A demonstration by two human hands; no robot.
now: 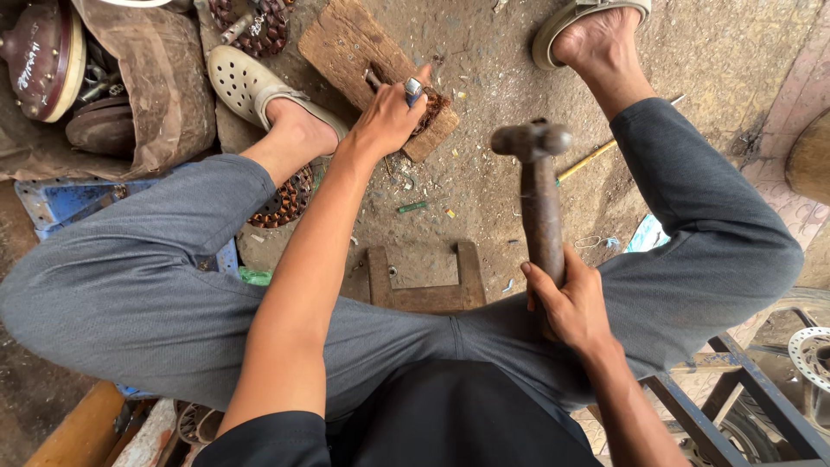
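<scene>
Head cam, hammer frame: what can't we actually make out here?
- Part under the left hand on the wooden block: covered by the hand; only a coppery edge and a metal rod end show.
- Hammer handle end: inside the right hand.
- Wheel-like disc: cut by right edge.

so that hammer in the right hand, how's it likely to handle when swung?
The hammer probably feels top-heavy: a thick dark metal head on a long handle. It looks rigid. The right hand holds it low on the handle, so it may twist in the grip; the worn handle looks rough rather than slippery.
</scene>
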